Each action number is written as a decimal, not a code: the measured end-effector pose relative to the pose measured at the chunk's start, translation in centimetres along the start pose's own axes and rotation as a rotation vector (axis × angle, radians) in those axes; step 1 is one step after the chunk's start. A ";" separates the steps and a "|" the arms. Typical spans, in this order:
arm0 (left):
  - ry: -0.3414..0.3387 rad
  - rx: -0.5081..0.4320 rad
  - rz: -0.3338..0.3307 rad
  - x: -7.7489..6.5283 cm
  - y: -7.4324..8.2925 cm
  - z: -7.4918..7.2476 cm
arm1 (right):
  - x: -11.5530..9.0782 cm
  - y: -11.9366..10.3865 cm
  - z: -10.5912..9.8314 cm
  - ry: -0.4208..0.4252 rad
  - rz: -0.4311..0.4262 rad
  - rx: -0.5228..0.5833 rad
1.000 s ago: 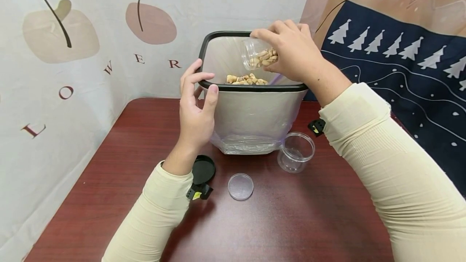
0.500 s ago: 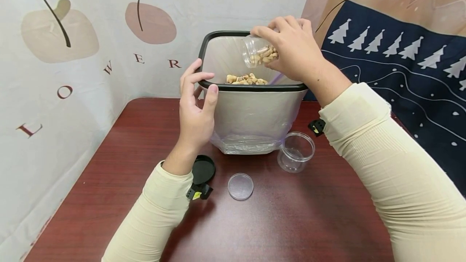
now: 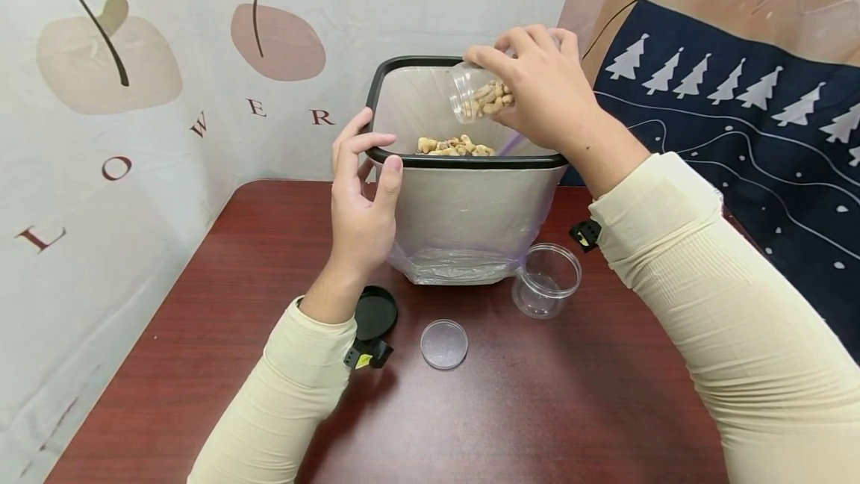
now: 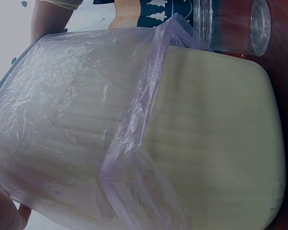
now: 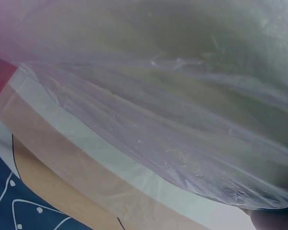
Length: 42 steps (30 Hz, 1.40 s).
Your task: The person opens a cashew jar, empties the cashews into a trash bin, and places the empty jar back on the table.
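Note:
A trash can (image 3: 473, 204) with a black rim, lined with a thin translucent purple-tinted bag (image 4: 77, 91), stands at the back of the table. At its left front corner, my left hand (image 3: 363, 219) holds the rim, thumb in front and fingers over the edge. My right hand (image 3: 544, 92) grips a small clear plastic jar (image 3: 458, 95) from above, tipped on its side over the can, mouth to the left. Pale brown nuts (image 3: 496, 99) lie inside the jar. More nuts (image 3: 457, 146) show in the can just behind its front rim. The jar's base is hidden by my right hand.
A second clear jar (image 3: 546, 282), upright without a lid, stands by the can's right front corner. A clear round lid (image 3: 444, 344) and a black round lid (image 3: 376, 314) lie on the red-brown table (image 3: 537, 409). Printed cloths hang behind.
My right hand has risen slightly, and the jar has tipped a little with its nuts still inside. My left hand stays at the rim.

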State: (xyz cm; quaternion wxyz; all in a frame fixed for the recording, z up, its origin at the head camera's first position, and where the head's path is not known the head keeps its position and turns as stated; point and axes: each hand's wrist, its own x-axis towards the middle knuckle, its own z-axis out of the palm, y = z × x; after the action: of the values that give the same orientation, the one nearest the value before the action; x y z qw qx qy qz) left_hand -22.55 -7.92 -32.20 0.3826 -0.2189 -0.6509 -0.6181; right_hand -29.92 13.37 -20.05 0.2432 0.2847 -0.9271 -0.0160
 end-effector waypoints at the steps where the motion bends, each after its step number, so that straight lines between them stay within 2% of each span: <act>1: 0.000 -0.003 -0.002 0.0 0.0 0.0 | 0.0 0.0 0.0 -0.002 0.001 -0.003; 42: -0.006 0.009 0.021 0.0 -0.1 0.0 | -0.1 -0.1 0.0 0.001 -0.006 -0.041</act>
State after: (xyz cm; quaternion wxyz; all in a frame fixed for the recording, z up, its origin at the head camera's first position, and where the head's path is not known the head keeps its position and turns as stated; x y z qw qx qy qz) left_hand -22.64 -7.94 -32.32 0.3881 -0.2261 -0.6527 -0.6101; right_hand -29.80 13.36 -20.09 0.2496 0.2826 -0.9255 -0.0355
